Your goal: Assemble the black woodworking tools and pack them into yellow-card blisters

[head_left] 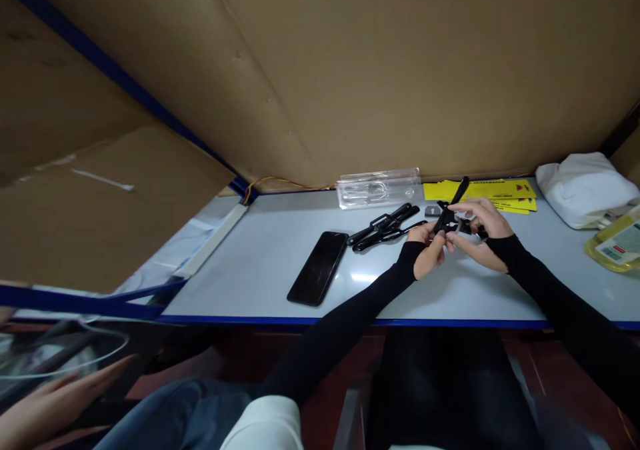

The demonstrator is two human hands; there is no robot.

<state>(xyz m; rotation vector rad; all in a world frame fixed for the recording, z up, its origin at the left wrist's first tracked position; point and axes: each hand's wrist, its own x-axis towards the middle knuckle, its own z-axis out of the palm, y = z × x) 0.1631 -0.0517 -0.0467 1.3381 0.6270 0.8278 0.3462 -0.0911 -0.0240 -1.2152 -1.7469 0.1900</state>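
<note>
Above the grey table, my left hand grips a black handled tool from below, fingers closed round its lower part. My right hand holds the same tool from the right, with thumb and fingers pinched on its metal part. The tool's exact kind is hard to make out. Several similar black-handled tools lie together just left of my hands. Behind them is a small grey piece. Yellow printed cards are spread behind my right hand.
A black phone lies at the left. Clear plastic packaging rests against the cardboard wall. At the right are a white cloth bundle and a bottle of yellow liquid. Another person's hand shows at lower left.
</note>
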